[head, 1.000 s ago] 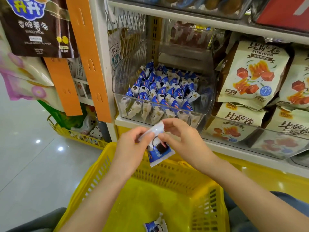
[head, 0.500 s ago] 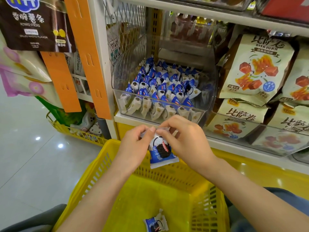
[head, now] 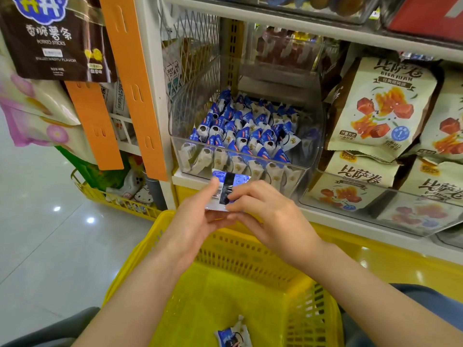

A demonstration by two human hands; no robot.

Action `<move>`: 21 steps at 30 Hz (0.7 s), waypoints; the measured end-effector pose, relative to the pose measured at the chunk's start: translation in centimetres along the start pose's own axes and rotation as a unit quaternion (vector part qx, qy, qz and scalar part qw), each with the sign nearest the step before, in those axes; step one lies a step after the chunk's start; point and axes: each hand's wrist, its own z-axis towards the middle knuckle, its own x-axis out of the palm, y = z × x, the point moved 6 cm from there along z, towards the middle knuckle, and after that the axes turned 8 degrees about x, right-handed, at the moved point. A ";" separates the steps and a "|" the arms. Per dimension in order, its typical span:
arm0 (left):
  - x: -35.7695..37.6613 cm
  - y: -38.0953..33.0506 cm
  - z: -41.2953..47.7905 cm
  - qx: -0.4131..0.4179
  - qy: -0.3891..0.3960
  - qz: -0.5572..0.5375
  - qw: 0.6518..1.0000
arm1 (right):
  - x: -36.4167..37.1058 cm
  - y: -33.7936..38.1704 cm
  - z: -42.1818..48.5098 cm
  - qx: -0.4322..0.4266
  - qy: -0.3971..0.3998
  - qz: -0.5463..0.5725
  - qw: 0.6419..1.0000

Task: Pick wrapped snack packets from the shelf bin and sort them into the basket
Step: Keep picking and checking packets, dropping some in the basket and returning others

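Potato sticks bag (head: 57, 38): dark brown, hangs high and far to the left of the grip.
Orange strips (head: 132, 78): two slotted strips hang down the shelf post, up and left of the grip.
Left hand (head: 195, 221): holds the left side of the held packet, with the thumb laid on its face beside the barcode and the fingers underneath.
Held packet (head: 229, 186): a small wrapped snack packet between both hands. Its back faces the camera, showing a blue top, a black band and a barcode. It is above the far rim of the basket and just in front of the shelf bin.
Right hand (head: 270, 216): fingertips pinch the packet's lower right edge, with the fingers curled over it.
Shelf bin (head: 314, 146): clear plastic, directly behind the grip.
Bin packets (head: 248, 131): blue and white packets stand in packed rows in the bin.
Basket (head: 238, 251): yellow plastic mesh, below the grip and nearer the person.
Loose packet (head: 233, 336): lies on the basket floor, well below the grip.
Bisa Juan bags (head: 380, 106): pale bags stacked to the right of the bin and the grip.
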 end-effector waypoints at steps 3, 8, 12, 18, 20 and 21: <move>-0.7 -0.5 -0.1 0.040 -0.066 0.106 0.991 | 0.2 -0.5 0.1 0.063 0.010 0.048 0.997; -0.2 -0.8 -0.4 0.033 -0.043 0.155 0.986 | 1.1 -4.7 -0.3 0.375 -0.014 0.245 0.894; 0.6 -0.2 -0.5 0.040 -0.002 0.197 0.980 | 2.3 -5.3 -0.4 0.431 0.015 0.428 0.795; 1.0 -1.7 -1.1 0.241 -0.041 0.426 0.871 | 2.3 -5.7 -0.8 0.448 -0.018 0.411 0.794; 1.2 -1.5 -1.3 0.263 -0.028 0.464 0.845 | 2.4 -5.4 -1.0 0.432 -0.018 0.368 0.823; 1.1 -1.4 -1.3 0.262 -0.028 0.469 0.843 | 2.4 -5.1 -1.0 0.420 -0.015 0.349 0.838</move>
